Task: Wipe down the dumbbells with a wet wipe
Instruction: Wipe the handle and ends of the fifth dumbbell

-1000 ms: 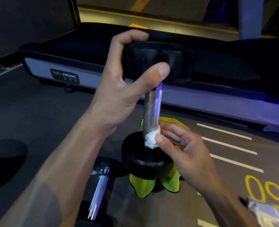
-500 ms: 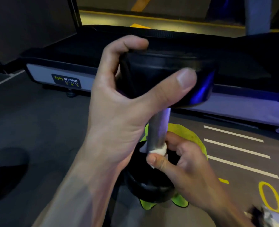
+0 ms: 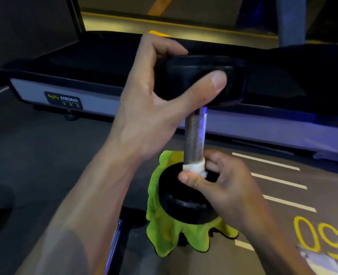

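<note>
Dumbbell (image 3: 195,135) stands upright on a green cloth (image 3: 164,231) on the floor — left hand (image 3: 154,108) grips its top head, right hand (image 3: 219,185) pinches the wet wipe (image 3: 194,167) round the handle's base. Hard wiping could tip it off the bunched cloth.

Wiping the base of an upright dumbbell's handle

My left hand (image 3: 150,108) grips the top head of the dumbbell (image 3: 196,135), which stands on end on a green cloth (image 3: 164,231) on the floor (image 3: 45,165). My right hand (image 3: 223,191) pinches a white wet wipe (image 3: 194,167) around the knurled handle, just above the lower head. A treadmill (image 3: 65,90) lies behind.
</note>
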Demonstrator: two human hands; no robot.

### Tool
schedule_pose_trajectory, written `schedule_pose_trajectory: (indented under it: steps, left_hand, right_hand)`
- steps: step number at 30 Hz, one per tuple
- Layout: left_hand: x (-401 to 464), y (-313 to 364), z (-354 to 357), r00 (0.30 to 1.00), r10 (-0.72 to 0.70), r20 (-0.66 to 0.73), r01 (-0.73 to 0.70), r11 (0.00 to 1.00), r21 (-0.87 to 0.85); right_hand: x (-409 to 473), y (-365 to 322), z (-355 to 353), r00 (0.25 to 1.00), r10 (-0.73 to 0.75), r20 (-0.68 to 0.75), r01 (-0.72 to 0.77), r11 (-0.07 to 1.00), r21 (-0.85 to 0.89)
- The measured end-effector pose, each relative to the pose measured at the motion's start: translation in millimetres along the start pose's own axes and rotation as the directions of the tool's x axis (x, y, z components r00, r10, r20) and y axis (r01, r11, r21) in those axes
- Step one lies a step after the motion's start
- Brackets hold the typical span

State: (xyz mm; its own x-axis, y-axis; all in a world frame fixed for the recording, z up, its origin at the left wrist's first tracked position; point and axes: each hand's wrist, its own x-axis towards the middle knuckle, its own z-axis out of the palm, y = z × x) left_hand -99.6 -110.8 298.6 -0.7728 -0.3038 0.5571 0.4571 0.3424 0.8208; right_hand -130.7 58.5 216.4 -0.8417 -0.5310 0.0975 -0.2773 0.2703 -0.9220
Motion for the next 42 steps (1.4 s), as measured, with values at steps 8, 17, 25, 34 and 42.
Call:
schedule_pose_trajectory:
  steps: [8,17,25,34,42]
  left_hand:
    - [5.0,-5.5,5.3,0.998,0.007,-0.068,-0.009,1.0,-0.028]
    - [3.6,-3.4,9.6,1.0,-0.003,-0.015,0.003,1.0,-0.01]
    - [4.7,-6.1,6.1,1.0,-0.005,-0.006,0.005,1.0,-0.001]
    - [10.9,-5.4,7.7,0.999,-0.042,-0.016,0.043,0.998,0.047]
    - [12.4,3.0,11.3,0.996,-0.086,0.025,0.082,0.991,0.107]
  right_hand:
    - [12.9,-22.8,14.7,0.971,-0.104,-0.213,0.101,0.995,-0.026]
    - [16.4,-37.8,15.1,0.945,-0.108,-0.309,0.138,0.987,0.078]
    - [-4.0,-35.8,13.5,0.98,-0.095,-0.175,0.126,0.976,0.179]
    - [-17.0,-12.3,-4.7,0.931,-0.062,-0.359,0.096,0.992,0.078]
    - [-18.5,-18.1,-7.6,0.917,0.29,-0.274,-0.029,0.734,0.679]
